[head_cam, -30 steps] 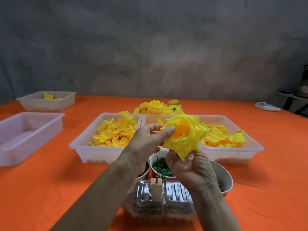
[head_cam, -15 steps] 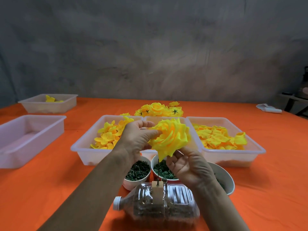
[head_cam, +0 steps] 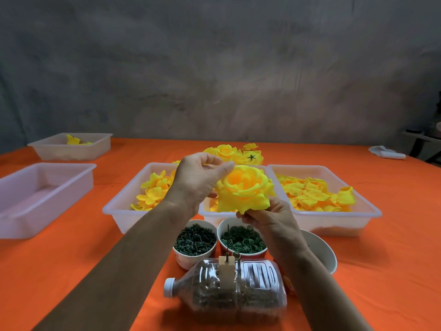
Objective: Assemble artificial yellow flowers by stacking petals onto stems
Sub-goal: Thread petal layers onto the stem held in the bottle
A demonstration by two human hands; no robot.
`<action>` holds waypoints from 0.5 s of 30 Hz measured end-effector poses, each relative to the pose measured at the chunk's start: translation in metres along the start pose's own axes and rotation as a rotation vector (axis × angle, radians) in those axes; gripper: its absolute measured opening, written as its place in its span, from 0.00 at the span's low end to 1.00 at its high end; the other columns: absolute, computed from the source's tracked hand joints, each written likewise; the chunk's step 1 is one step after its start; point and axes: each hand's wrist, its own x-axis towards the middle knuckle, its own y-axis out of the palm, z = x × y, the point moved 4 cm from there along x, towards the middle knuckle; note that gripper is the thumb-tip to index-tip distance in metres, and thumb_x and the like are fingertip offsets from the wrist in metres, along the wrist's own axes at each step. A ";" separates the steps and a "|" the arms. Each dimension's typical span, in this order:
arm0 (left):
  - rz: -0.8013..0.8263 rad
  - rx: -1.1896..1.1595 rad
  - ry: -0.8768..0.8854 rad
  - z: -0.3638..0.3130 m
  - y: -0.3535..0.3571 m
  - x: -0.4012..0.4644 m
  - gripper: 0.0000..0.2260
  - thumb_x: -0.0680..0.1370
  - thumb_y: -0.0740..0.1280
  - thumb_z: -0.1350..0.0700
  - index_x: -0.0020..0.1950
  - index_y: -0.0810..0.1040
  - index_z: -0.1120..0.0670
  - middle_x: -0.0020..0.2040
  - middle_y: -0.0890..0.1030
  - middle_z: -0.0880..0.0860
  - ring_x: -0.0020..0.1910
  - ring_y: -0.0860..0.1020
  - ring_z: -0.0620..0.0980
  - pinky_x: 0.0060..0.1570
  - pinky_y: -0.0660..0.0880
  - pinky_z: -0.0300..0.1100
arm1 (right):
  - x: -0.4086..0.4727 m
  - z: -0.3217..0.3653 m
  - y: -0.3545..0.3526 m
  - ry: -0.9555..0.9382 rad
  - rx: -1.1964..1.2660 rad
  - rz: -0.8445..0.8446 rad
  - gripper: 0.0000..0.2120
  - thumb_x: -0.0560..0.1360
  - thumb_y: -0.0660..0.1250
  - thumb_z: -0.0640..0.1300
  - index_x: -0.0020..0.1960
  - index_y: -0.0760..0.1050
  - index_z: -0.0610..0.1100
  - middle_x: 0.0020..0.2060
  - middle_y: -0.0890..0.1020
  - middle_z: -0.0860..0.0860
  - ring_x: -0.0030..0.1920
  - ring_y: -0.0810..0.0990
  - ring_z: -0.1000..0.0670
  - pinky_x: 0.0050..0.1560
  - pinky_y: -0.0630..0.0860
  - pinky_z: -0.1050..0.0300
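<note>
**Yellow flower held up at frame centre**

The right hand (head_cam: 269, 219) pinches the yellow flower (head_cam: 243, 188) from below, above the tubs on the orange tabletop (head_cam: 59, 259). The left hand (head_cam: 198, 180) curls its fingertips on the bloom's upper left petals. A plastic bottle (head_cam: 229, 290) lies at lower centre.

Both bare forearms reach forward from the lower edge and converge at mid-frame; the left hand (head_cam: 199, 181) is raised, back toward the camera, its fingers (head_cam: 224, 167) curled with thumb and forefinger pinching together. The right hand (head_cam: 269, 217) sits lower and just beside, its fingers curled upward in a grip.
</note>
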 end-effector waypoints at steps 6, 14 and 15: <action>0.124 -0.148 -0.250 0.013 -0.001 -0.009 0.23 0.65 0.71 0.38 0.46 0.77 0.56 0.39 0.78 0.53 0.28 0.78 0.45 0.25 0.73 0.37 | 0.001 -0.014 -0.005 0.009 0.078 -0.055 0.10 0.70 0.68 0.34 0.38 0.85 0.46 0.34 0.84 0.46 0.37 0.81 0.50 0.42 0.80 0.60; 0.066 -0.066 -0.083 0.016 -0.004 -0.009 0.05 0.69 0.75 0.61 0.40 0.80 0.58 0.31 0.82 0.50 0.26 0.78 0.41 0.24 0.71 0.33 | 0.001 -0.006 0.007 -0.197 -0.013 0.049 0.07 0.66 0.69 0.37 0.43 0.83 0.43 0.38 0.86 0.49 0.40 0.84 0.52 0.40 0.80 0.61; 0.061 -0.058 -0.033 0.014 -0.003 -0.009 0.04 0.70 0.74 0.62 0.41 0.81 0.59 0.31 0.82 0.51 0.26 0.78 0.41 0.24 0.70 0.33 | 0.001 -0.006 0.007 -0.200 -0.005 0.041 0.08 0.66 0.69 0.37 0.43 0.83 0.44 0.38 0.86 0.49 0.40 0.84 0.52 0.40 0.80 0.61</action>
